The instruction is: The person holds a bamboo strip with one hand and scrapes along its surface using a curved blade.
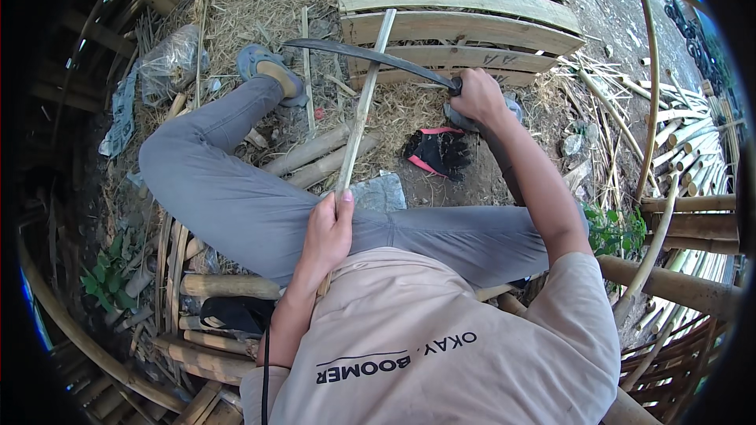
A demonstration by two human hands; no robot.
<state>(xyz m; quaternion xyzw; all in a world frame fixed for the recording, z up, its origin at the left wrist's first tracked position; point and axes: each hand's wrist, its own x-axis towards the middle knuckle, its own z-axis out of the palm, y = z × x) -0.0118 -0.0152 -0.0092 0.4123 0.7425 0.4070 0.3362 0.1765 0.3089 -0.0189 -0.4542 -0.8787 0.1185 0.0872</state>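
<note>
My left hand [329, 230] is closed around the lower part of a long pale bamboo strip [361, 114], close to my waist. The strip slants up and away from me, its far end over the slatted wood. My right hand [479, 97] grips the dark handle of a machete [358, 52], whose long curved blade points left. That blade crosses the strip near its upper end; whether they touch I cannot tell. Below the right hand, a black and pink glove [439, 153] lies on the ground.
A pallet of wooden slats [457, 27] lies ahead. Thick bamboo pieces [319, 156] rest between my legs. Cut bamboo poles [697, 145] are stacked at the right, behind a bent upright pole [652, 71]. A clear plastic bag [175, 63] sits on straw at the left.
</note>
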